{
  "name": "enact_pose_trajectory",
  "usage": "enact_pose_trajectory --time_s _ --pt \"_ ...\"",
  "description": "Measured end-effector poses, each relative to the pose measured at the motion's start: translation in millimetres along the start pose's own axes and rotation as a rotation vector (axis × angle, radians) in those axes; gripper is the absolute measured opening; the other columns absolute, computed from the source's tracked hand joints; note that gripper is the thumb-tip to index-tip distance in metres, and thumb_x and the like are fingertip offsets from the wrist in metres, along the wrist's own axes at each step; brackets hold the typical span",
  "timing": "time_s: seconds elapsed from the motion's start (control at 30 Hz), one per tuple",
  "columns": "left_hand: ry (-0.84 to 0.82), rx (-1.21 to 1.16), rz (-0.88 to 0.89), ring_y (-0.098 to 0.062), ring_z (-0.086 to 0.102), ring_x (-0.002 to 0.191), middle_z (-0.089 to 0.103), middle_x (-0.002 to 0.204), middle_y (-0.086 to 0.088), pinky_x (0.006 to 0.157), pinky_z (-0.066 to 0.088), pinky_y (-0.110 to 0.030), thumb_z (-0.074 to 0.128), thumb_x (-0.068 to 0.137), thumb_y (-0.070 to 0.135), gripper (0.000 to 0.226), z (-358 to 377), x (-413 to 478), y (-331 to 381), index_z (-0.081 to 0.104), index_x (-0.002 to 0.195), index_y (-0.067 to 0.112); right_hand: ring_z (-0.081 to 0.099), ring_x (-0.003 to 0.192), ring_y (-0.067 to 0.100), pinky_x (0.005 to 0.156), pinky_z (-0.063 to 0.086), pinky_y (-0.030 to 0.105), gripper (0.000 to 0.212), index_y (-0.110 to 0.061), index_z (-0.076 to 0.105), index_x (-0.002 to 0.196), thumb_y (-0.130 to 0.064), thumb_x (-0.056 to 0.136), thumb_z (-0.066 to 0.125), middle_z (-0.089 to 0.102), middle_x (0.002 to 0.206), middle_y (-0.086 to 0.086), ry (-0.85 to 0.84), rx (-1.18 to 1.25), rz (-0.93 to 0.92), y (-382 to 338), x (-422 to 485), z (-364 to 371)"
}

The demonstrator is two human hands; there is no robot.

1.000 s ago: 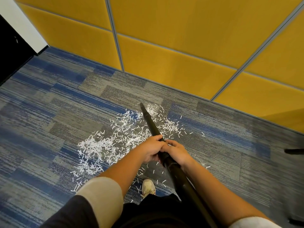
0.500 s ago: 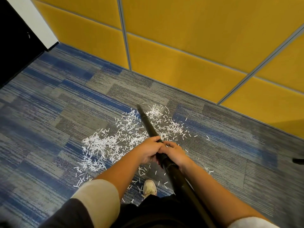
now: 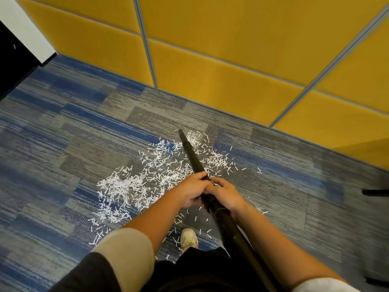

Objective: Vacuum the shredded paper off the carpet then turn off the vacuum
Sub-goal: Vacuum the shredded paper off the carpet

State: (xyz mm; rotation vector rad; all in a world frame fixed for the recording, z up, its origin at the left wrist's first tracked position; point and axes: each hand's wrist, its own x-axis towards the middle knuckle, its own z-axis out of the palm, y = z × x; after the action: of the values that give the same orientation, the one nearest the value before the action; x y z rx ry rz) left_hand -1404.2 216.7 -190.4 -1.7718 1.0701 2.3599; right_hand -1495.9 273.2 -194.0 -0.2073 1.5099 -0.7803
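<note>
Many white shreds [image 3: 134, 186] lie around the black wand [image 3: 192, 154], left hand [image 3: 190, 191] and right hand [image 3: 226, 196] fingers [image 3: 220, 182] gripping it.

"Where do my hands sit?"

"Low, out in front of me, and touching each other. My left hand [image 3: 192, 190] has its fingers curled over the black wand [image 3: 194, 159]."

"And the other?"

"My right hand [image 3: 226, 196] grips the same wand from the opposite side, slightly nearer me. My left forearm [image 3: 151, 224] and right forearm [image 3: 273, 245] are bare, reaching forward and converging."
</note>
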Motion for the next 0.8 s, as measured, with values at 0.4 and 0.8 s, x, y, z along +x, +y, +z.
enact_pose_trajectory --time_s 0.4,0.8 --pt "0.031 -0.012 -0.001 -0.018 0.055 0.078 0.059 0.108 -0.007 0.063 0.049 -0.029 0.049 0.094 0.004 0.059 -23.3 -3.5 6.0 0.032 0.146 0.024 0.056 0.042 0.019 0.038 0.046 0.022 0.035 -0.013 0.05 0.113 0.002 0.082 0.059 0.06 0.074 0.016 -0.063 -0.034 -0.001 -12.6 -0.2 18.3" --pt "0.01 0.009 -0.009 -0.015 0.054 0.084 0.059 0.11 -0.003 0.075 0.05 -0.032 0.047 0.095 0.005 0.058 -10.5 4.3 7.6 0.031 0.147 0.025 0.055 0.042 0.021 0.041 0.046 0.025 0.027 -0.018 0.051 0.101 -0.001 0.082 0.059 0.06 0.07 0.018 -0.026 -0.027 -0.016 -7.9 3.7 7.5"
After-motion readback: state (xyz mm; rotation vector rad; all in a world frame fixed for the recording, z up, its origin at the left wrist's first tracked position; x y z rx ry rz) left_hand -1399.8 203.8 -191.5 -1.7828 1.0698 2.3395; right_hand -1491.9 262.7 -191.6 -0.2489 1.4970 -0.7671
